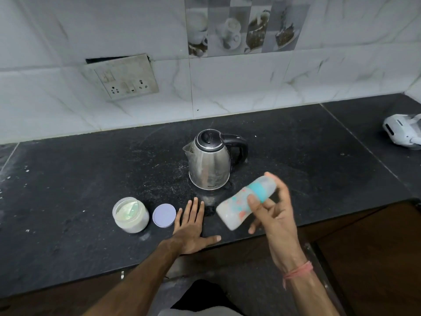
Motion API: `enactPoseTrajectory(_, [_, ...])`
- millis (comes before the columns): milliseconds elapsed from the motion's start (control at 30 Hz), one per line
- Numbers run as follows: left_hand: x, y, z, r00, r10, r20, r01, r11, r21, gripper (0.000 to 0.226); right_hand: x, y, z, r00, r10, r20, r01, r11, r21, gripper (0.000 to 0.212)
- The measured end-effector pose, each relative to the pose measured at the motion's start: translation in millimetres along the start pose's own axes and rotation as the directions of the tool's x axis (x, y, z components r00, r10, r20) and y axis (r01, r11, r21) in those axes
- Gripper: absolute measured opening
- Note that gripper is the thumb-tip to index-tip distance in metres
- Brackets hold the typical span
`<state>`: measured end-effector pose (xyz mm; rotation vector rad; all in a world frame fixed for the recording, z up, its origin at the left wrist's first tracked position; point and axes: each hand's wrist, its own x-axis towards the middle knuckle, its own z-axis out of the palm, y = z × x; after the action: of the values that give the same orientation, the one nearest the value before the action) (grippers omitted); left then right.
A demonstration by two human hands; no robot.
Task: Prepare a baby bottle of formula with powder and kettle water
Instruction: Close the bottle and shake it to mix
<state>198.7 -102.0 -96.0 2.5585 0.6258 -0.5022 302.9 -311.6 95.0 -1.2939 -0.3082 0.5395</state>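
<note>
Right hand (pixel 271 215): grips the capped bottle (pixel 245 202) aloft and tilted, base toward the person, likely to shake the milky mix (blur makes this a guess).
Left hand (pixel 193 226): flat on the counter (pixel 68 179), fingers spread, holding nothing, probably for steadiness.
Bottle: in front of the kettle (pixel 209 160), just right of the left hand.
Jar (pixel 130 214): open, its lid (pixel 164 215) set beside it, near the left fingertips.

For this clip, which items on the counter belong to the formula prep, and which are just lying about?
Belongs to the job:
baby bottle, tilted, held in the right hand
kettle
open powder jar
jar lid, lying beside the jar

Just lying about:
white device at the counter's far right
wall socket panel

The left hand rests flat on the counter.
</note>
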Motion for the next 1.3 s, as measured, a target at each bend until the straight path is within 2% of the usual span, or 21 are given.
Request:
enactPoseTrajectory(67, [1, -4, 0, 1.0, 0.011, 0.001, -0.011, 1.0, -0.011, 0.136, -4, 1, 1, 0.999, 0.004, 0.05, -0.004, 1.0, 0.008, 0.077])
enactPoseTrajectory(133, [1, -5, 0, 1.0, 0.01, -0.015, -0.01, 1.0, -0.01, 0.134, -5, -6, 0, 0.999, -0.012, -0.045, 0.018, 0.99, 0.138, 0.073])
enactPoseTrajectory(200, [1, -4, 1, 1.0, 0.01, -0.023, -0.01, 1.0, -0.008, 0.134, -3, -14, -6, 0.992, -0.058, -0.115, 0.076, 0.984, 0.161, 0.071])
enactPoseTrajectory(233, [2, -4, 2, 1.0, 0.012, -0.021, -0.012, 1.0, -0.006, 0.135, -2, -19, -7, 0.994, -0.066, -0.086, 0.076, 0.99, 0.121, 0.073])
enactPoseTrajectory(333, [3, -6, 2, 1.0, 0.008, 0.001, -0.008, 1.0, -0.001, 0.149, -4, -26, -6, 0.99, -0.057, 0.131, 0.061, 0.998, -0.034, 0.08])
enactPoseTrajectory(367, [3, -7, 1, 1.0, 0.004, -0.005, -0.004, 1.0, 0.008, 0.151, -4, -28, -5, 0.987, -0.083, 0.137, 0.089, 0.995, -0.038, 0.08])
enactPoseTrajectory(467, [2, -4, 2, 1.0, 0.001, -0.025, -0.001, 1.0, 0.025, 0.138, -4, -34, -4, 0.984, -0.171, -0.049, 0.173, 0.984, 0.035, 0.073])
enactPoseTrajectory(500, [2, -4, 3, 1.0, 0.002, -0.026, -0.001, 1.0, 0.023, 0.138, -5, -35, -2, 0.984, -0.17, -0.056, 0.171, 0.985, 0.025, 0.073])
enactPoseTrajectory(600, [4, -6, 4, 1.0, 0.009, -0.027, -0.009, 1.0, 0.013, 0.158, -12, -24, 4, 0.985, -0.118, 0.129, 0.124, 0.991, -0.044, 0.08])
enactPoseTrajectory(633, [5, -7, 4, 0.999, 0.01, -0.039, -0.01, 1.0, 0.007, 0.162, -15, -20, 5, 0.986, -0.111, 0.127, 0.116, 0.993, -0.029, 0.08])
enactPoseTrajectory(733, [4, -6, 7, 0.998, 0.006, -0.064, -0.007, 1.0, -0.003, 0.155, -13, -13, 2, 0.996, -0.086, -0.031, 0.088, 0.995, 0.049, 0.075])
enactPoseTrajectory(867, [5, -5, 6, 0.999, 0.003, -0.043, -0.003, 1.0, 0.01, 0.162, -13, -3, 4, 0.996, -0.038, 0.085, 0.042, 0.998, -0.048, 0.08])
enactPoseTrajectory(967, [4, -2, 5, 0.999, -0.014, -0.035, 0.015, 0.999, 0.036, 0.141, -9, 3, 2, 0.999, -0.035, -0.033, 0.034, 0.999, -0.016, 0.076])
enactPoseTrajectory(1000, [4, -2, 7, 0.999, -0.019, -0.036, 0.02, 0.999, 0.037, 0.138, -8, 6, 1, 0.999, -0.02, -0.035, 0.019, 0.999, -0.027, 0.075])
enactPoseTrajectory(1100, [6, -3, 7, 1.0, -0.023, -0.009, 0.024, 0.996, 0.091, 0.142, -11, 13, 4, 0.988, 0.048, 0.149, -0.031, 0.993, -0.117, 0.079])
enactPoseTrajectory(1133, [7, -3, 6, 1.0, -0.024, -0.005, 0.024, 0.996, 0.091, 0.143, -12, 17, 4, 0.985, 0.055, 0.165, -0.035, 0.992, -0.12, 0.079])
enactPoseTrajectory(1233, [6, -2, 7, 0.999, -0.022, -0.031, 0.023, 0.999, 0.042, 0.138, -9, 21, 2, 0.998, 0.062, 0.02, -0.061, 0.997, -0.049, 0.071])
enactPoseTrajectory(1300, [6, -3, 8, 0.999, -0.021, -0.028, 0.023, 0.997, 0.069, 0.14, -8, 20, 4, 0.994, 0.089, 0.062, -0.081, 0.99, -0.115, 0.071])
